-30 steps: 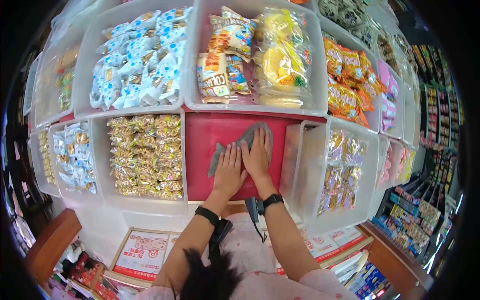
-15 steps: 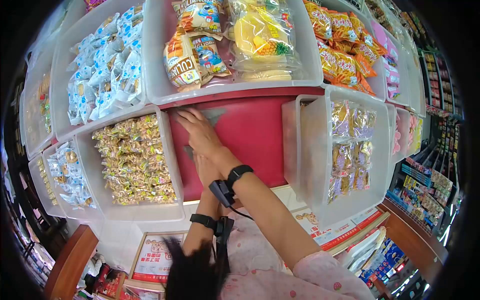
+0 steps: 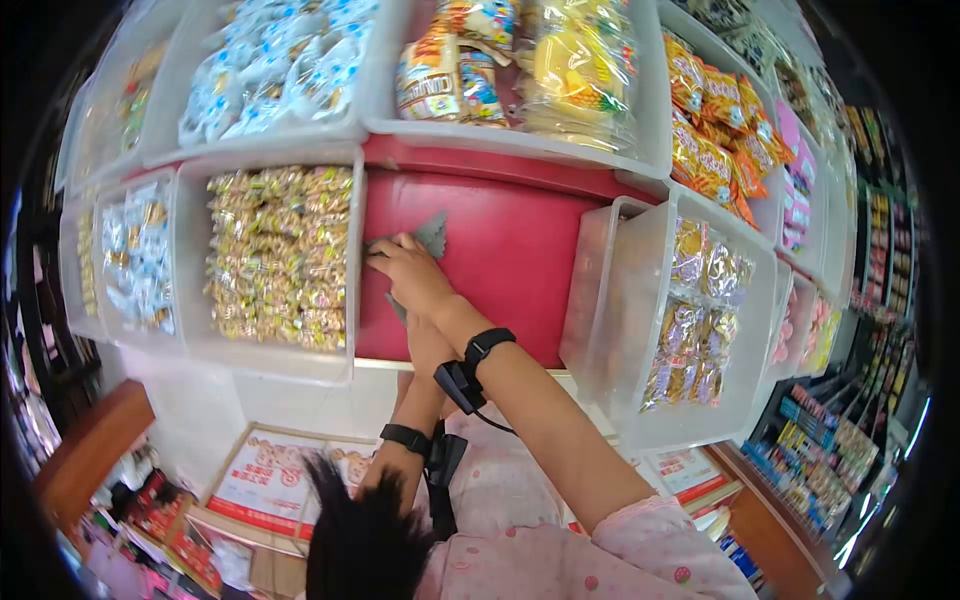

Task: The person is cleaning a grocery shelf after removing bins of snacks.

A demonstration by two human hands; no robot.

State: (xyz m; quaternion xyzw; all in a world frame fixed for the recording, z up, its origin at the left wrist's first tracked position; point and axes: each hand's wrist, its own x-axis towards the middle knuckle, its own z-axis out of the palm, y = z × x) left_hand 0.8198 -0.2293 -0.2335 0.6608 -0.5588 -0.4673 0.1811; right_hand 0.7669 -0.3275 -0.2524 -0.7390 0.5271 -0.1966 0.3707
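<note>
A grey cloth (image 3: 433, 236) lies on the red surface (image 3: 500, 255), its jagged edge showing beyond my right hand. My right hand (image 3: 415, 280) presses on the cloth with bent fingers, close to the wall of the bin at left. Below it, my left hand (image 3: 428, 342) is partly covered by my right hand and wrist, and its fingers are hidden. A small grey piece of cloth also shows beside my left hand. Both wrists wear black straps with small black devices.
To the left stands a clear bin (image 3: 357, 300) of small wrapped snacks. On the right, another bin (image 3: 625, 400) holds bagged snacks in rows, with an edge of a second bin beside it. Larger bins of packaged food (image 3: 430, 90) line the far side. Printed boxes (image 3: 262, 480) sit below.
The view has shifted, so the bins appear in other places. My right hand has moved back toward me along the left bin, with the cloth, and more red surface shows beyond it.
</note>
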